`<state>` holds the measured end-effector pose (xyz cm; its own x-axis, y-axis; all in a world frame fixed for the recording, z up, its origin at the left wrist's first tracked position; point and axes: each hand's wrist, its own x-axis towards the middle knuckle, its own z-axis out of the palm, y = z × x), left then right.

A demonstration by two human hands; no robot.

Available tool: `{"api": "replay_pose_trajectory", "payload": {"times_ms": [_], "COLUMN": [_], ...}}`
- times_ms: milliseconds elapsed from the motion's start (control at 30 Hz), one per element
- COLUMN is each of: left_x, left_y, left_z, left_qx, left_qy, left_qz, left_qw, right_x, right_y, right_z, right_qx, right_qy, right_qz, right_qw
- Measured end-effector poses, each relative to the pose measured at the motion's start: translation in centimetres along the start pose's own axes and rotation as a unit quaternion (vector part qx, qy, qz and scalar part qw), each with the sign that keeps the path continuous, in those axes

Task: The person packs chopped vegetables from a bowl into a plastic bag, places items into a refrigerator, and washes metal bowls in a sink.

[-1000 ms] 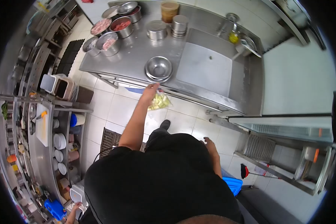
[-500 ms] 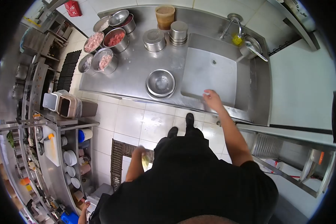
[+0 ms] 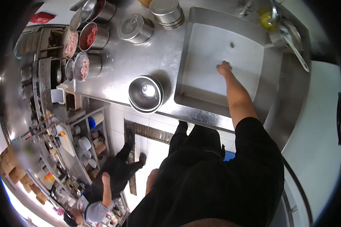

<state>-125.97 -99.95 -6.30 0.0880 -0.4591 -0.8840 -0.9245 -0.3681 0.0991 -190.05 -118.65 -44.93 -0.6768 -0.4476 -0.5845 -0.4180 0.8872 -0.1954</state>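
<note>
My right hand (image 3: pixel 224 69) reaches over the white-bottomed sink basin (image 3: pixel 212 49), a little below its drain. Its fingers are curled together, and anything between them is too small to make out. Low in the view, beside my torso, my left hand (image 3: pixel 152 178) hangs partly hidden, with its fingers out of sight. Nested metal bowls (image 3: pixel 144 94) stand at the counter's front edge, left of the basin.
Lidded metal pots (image 3: pixel 135 29) and bowls of raw meat (image 3: pixel 91 36) stand on the steel counter (image 3: pixel 117 77). A faucet and a pan (image 3: pixel 286 38) are at the back right. A co-worker (image 3: pixel 110 178) is at the lower left, beside a shelf rack (image 3: pixel 70 113).
My right hand has moved farther over the basin. My left hand has come closer to my body, and the bag it held is no longer visible. The co-worker shows more fully.
</note>
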Motion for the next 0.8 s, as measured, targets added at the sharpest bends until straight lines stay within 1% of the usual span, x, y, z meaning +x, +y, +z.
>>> {"api": "replay_pose_trajectory", "payload": {"times_ms": [100, 200, 300, 433, 500, 600, 667, 700, 733, 767, 800], "left_x": [-1.0, -2.0, -2.5, -2.6, -2.4, -2.0, -2.3, -2.5, -2.6, -3.1, -2.6], "left_y": [1.8, 3.2, 4.2, 5.3, 5.9, 7.0, 7.4, 7.2, 6.9, 5.9, 5.4], "left_z": [1.3, 2.7, 3.9, 4.6, 4.5, 4.0, 3.9, 3.8, 3.7, 3.9, 3.9], "left_qx": [-0.014, -0.029, -0.039, -0.042, -0.036, -0.016, -0.009, -0.018, -0.028, -0.053, -0.049], "left_qy": [-0.015, -0.022, -0.029, -0.042, -0.044, -0.042, -0.046, -0.057, -0.069, -0.061, -0.062], "left_qz": [-0.054, -0.091, -0.112, -0.127, -0.13, -0.145, -0.155, -0.153, -0.151, -0.12, -0.117], "left_qw": [0.998, 0.995, 0.992, 0.99, 0.99, 0.988, 0.987, 0.986, 0.986, 0.989, 0.99], "right_x": [1.5, 1.1, 2.5, 1.9, 2.1, 2.6, 1.4, 1.2, 1.2, 1.4, 1.8], "right_y": [0.1, 0.0, 1.7, 2.8, 3.3, 4.6, 4.4, 4.7, 4.8, 4.7, 4.8], "right_z": [0.5, -0.2, 3.2, 3.8, 4.6, 5.7, 4.6, 4.8, 5.0, 5.0, 5.4], "right_qx": [-0.046, -0.047, -0.101, -0.154, -0.177, -0.179, -0.238, -0.267, -0.278, -0.29, -0.3], "right_qy": [-0.108, -0.187, -0.135, -0.145, -0.15, -0.139, -0.174, -0.192, -0.187, -0.182, -0.175], "right_qz": [0.031, 0.013, -0.038, -0.091, -0.101, -0.073, -0.074, -0.076, -0.086, -0.095, -0.105], "right_qw": [0.993, 0.981, 0.985, 0.973, 0.967, 0.971, 0.953, 0.941, 0.938, 0.935, 0.932]}}
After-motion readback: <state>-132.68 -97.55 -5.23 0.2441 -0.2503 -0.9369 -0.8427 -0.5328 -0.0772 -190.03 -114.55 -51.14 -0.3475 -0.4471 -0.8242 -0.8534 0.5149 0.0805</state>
